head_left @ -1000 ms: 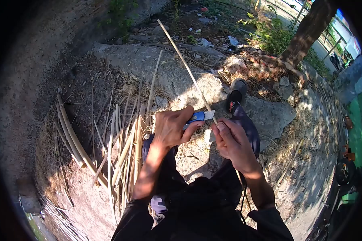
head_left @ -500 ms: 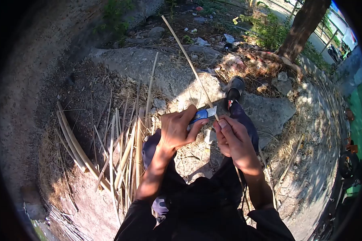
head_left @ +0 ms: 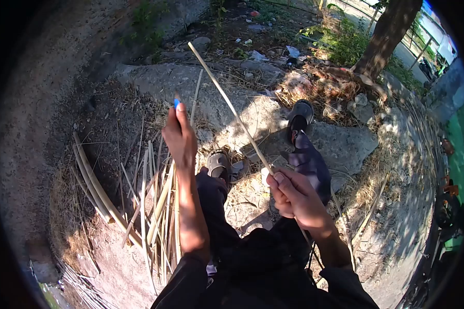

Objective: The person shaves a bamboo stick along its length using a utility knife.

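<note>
My right hand [head_left: 299,201] is closed around the lower part of a long, thin, pale bamboo stick [head_left: 229,108]. From that grip the stick slants up and to the left, its far end above the rock. Off to the left, my left hand [head_left: 180,139] is raised and closed on a blue utility knife [head_left: 177,102]. Fingers hide most of the knife; only a bit of blue and a blurred tip show. Knife and stick are apart.
Pale split strips [head_left: 157,206] lie heaped at my left, beside thicker curved poles [head_left: 100,188]. My shoes [head_left: 219,164] rest on stony ground before a large rock [head_left: 340,147]. Dry grass, litter and a tree trunk [head_left: 392,38] are farther ahead.
My left hand has swung up and left with the knife, away from the stick. In my right hand the stick has shifted, its far end now lower and farther left.
</note>
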### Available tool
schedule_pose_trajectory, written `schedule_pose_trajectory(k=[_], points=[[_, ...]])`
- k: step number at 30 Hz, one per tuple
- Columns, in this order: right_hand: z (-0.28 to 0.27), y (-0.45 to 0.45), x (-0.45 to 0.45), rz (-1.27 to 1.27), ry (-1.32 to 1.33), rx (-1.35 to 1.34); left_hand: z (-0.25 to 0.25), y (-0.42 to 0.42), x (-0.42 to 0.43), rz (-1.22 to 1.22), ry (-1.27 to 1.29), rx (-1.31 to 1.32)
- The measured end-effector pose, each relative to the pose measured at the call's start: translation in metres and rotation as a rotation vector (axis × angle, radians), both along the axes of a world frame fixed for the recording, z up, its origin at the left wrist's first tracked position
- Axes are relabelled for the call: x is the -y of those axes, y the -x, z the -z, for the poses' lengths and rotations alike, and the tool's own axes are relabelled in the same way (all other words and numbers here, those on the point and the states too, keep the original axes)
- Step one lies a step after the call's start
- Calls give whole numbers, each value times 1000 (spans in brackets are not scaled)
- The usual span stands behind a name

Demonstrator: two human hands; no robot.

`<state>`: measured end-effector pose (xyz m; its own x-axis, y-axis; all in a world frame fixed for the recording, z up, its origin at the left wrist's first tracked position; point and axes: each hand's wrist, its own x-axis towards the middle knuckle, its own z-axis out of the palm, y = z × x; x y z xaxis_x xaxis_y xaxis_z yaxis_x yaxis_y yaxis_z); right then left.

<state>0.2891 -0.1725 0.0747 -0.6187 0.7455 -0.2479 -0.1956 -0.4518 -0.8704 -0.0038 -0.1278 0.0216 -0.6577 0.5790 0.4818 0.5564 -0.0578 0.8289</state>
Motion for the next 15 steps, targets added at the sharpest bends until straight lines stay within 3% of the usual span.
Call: schedule_pose_trajectory(k=[2, 5, 11, 15], points=[[6, -24, 12, 5, 15, -11, -6, 43, 19, -87, -73, 16], [4, -36, -17, 178, -28, -9, -2, 21, 37, 49, -97, 109], [-7, -7, -21, -9, -31, -17, 9, -51, 64, 428, -29, -60], [-12, 5, -22, -82, -218, 75, 8, -66, 73, 534, 14, -242]])
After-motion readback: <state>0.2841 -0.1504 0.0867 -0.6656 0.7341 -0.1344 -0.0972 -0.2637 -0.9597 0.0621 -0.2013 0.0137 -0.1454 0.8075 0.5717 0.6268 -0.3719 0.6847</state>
